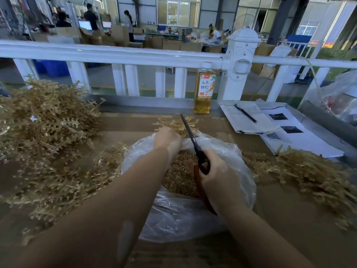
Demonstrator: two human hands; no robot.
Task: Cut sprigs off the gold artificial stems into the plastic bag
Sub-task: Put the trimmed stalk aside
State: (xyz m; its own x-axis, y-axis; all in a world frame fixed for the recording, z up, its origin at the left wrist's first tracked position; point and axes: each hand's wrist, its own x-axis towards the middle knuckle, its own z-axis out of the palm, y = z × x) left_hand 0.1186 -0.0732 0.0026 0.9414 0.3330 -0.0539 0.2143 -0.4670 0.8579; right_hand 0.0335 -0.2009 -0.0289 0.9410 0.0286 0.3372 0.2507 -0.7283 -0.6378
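My left hand [167,139] grips a gold artificial stem [176,124] over the far rim of the clear plastic bag [193,213]. The stem's sprigs fan out beyond my fingers. My right hand [218,176] holds dark scissors [193,140] by a red-brown handle, blades pointing away, close together, next to the stem. Cut gold sprigs [179,175] fill the bag between my forearms. A big heap of gold stems [44,122] lies on the left, and more spread along the left front. Another pile of gold stems [309,175] lies on the right.
A bottle of amber drink [203,89] stands at the table's back edge by a white railing [116,55]. A notebook with a pen [246,114] and printed sheets [293,134] lie at the back right. Plastic-wrapped goods [340,97] sit far right.
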